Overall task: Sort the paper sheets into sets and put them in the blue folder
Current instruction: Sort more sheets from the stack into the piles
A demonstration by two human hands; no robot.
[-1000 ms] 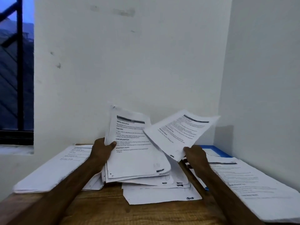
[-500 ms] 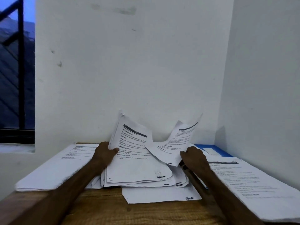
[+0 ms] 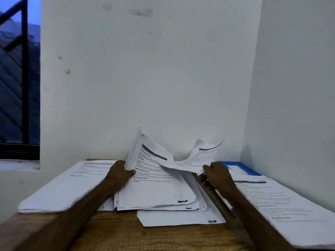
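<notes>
Two flat stacks are being kept on the bench (image 3: 163,236), a left stack (image 3: 67,187) and a right stack (image 3: 282,201), so part of the sorting is judged to be done. A loose, untidy middle pile (image 3: 157,196) is being worked through between them, and filing is judged not yet begun. The blue folder (image 3: 243,168) is lying at the far right corner against the wall, partly covered by the right stack; whether it is open cannot be told. The upper sheets of the middle pile are being tilted up by the left hand (image 3: 119,173), its thumb being pressed on the printed face at the left edge and its fingers being curled behind the paper. A single sheet (image 3: 197,160), curled and raised above the pile, is being pinched at its near edge by the right hand (image 3: 217,175), whose fingers are being bent round the paper, though their tips are being hidden by it.
</notes>
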